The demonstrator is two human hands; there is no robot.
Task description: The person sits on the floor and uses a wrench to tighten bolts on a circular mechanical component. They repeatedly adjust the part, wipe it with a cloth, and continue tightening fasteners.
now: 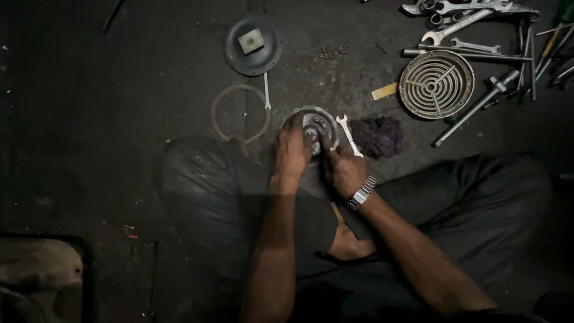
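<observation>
A round metal disc part [315,117] with bolts near its centre lies on the dark floor between my knees. My left hand [291,151] rests over its left side, gripping the rim. My right hand [342,167], a metal watch on its wrist, pinches something small at the disc's centre; what it holds is hidden by my fingers. A small open-ended spanner [348,134] lies just right of the disc, touching my right hand's knuckles.
A dark rag [378,136] lies right of the spanner. Behind are a thin metal ring [240,113], a dark round cover with a square block [253,45], a spiral-grooved plate [436,84], and several wrenches and rods [478,24] at top right.
</observation>
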